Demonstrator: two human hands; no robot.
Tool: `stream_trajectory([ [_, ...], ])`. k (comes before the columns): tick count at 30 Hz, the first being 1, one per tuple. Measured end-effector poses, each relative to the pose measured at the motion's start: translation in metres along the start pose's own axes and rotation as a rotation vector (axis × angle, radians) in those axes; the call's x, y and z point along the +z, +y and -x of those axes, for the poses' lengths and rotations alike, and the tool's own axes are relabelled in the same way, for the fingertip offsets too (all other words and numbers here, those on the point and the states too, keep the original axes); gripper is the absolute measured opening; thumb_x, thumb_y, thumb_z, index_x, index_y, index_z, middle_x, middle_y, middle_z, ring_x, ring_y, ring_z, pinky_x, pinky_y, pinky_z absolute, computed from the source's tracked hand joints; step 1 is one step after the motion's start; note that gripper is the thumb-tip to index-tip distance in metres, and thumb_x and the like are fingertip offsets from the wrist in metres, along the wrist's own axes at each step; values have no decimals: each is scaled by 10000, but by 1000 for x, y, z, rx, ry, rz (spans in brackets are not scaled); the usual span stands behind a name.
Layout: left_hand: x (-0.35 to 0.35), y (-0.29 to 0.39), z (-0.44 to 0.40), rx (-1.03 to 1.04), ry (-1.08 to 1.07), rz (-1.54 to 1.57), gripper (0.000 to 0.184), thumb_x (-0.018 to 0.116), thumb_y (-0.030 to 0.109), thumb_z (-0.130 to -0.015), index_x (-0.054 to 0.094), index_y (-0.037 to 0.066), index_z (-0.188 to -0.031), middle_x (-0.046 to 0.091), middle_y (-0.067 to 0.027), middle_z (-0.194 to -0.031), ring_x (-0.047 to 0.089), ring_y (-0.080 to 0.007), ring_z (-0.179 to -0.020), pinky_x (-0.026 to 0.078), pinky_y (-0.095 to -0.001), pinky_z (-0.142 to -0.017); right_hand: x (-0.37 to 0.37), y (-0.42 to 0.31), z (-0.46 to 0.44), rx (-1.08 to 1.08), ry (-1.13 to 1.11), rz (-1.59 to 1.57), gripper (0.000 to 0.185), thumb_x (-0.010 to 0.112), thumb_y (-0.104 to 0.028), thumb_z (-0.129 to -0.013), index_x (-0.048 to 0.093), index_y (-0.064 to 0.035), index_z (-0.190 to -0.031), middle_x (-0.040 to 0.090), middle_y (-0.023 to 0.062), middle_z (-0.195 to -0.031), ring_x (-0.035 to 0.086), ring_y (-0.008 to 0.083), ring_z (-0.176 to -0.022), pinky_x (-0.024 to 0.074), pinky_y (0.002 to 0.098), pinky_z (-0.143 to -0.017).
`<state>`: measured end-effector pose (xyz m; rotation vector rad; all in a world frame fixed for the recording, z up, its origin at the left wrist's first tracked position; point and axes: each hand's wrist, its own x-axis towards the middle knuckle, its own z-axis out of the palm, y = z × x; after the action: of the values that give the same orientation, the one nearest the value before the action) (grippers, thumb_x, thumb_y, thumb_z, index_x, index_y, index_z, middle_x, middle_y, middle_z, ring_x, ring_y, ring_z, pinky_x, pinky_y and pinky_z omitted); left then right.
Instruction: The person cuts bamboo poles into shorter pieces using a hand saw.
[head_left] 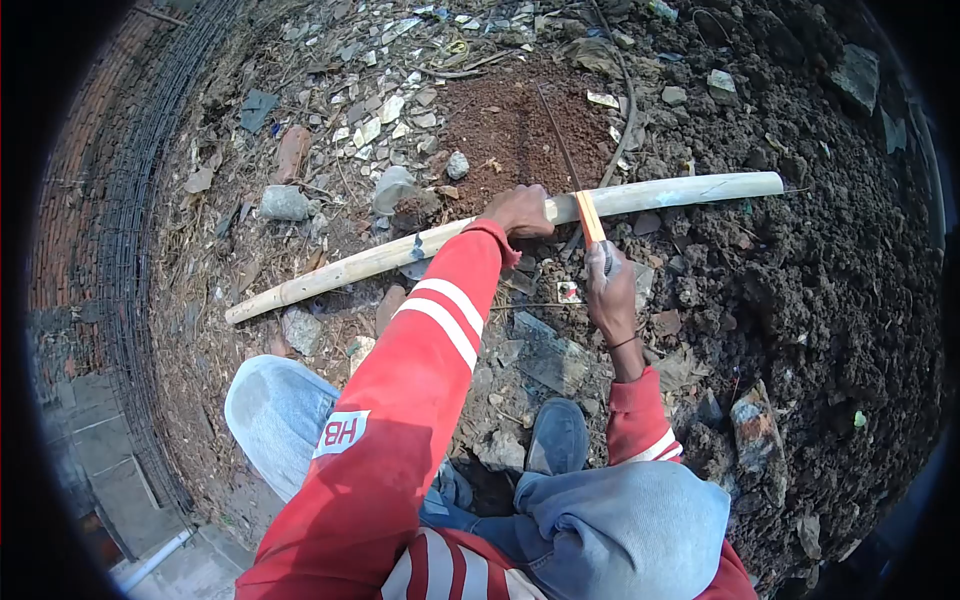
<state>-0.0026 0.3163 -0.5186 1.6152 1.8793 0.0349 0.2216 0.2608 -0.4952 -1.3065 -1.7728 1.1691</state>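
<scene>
Red sleeve (400, 370) reaches nearest, toward a pale pole (690, 192) over rubble (370, 130). Yellow-handled saw (590, 215) crosses this pole; right hand (611, 283) is closed around the handle, left hand (521, 210) clasps the pole beside. Sawing seems in hand; next stroke calls for steady pole.

- On your red left sleeve (405, 375), a white patch (341, 433) carries dark capital letters; you can make out an H and a B, while whatever stands at the patch's far edge is too cut off to read.
- On the ground, a small white scrap (568, 292) shows you red and dark print, too small to read.
</scene>
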Motion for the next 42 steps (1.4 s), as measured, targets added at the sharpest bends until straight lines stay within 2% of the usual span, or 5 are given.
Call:
stream_trajectory([
  [6,3,-4,-6,-9,-40,53,411,663,196,-649,723,-30,-986,738,-273,-933,741,-418,-898,581,-486,-785,-71,-11,195,240,31,7,308,509,-249,-1041,666,13,-1003,559,72,-652,533,135,-582,424,330,-560],
  [13,5,-7,-9,-24,43,9,436,692,238,-649,713,-47,-977,736,-282,-942,740,-423,-910,586,-489,-798,6,-6,-7,21,-13,-59,324,529,-238,-1077,569,35,-907,506,107,-625,454,198,-540,393,380,-537],
  [21,1,-5,-5,-35,-48,63,464,688,229,-652,721,-54,-1018,732,-297,-975,732,-434,-934,584,-491,-817,-66,1,198,219,37,-21,337,520,-297,-1057,658,11,-1060,554,87,-675,513,154,-582,439,338,-577],
  [35,19,27,-36,151,-75,163,383,699,209,-676,778,3,-989,756,-255,-982,755,-379,-923,587,-460,-833,-82,12,159,193,13,76,229,620,-193,-999,647,30,-1045,587,197,-693,536,309,-567,467,398,-599],
  [42,-5,0,9,-88,3,29,409,660,212,-645,745,-32,-962,745,-267,-955,746,-416,-902,598,-483,-790,-28,1,75,189,-102,-45,314,511,-266,-1083,614,7,-967,494,23,-633,472,128,-565,372,344,-528],
])
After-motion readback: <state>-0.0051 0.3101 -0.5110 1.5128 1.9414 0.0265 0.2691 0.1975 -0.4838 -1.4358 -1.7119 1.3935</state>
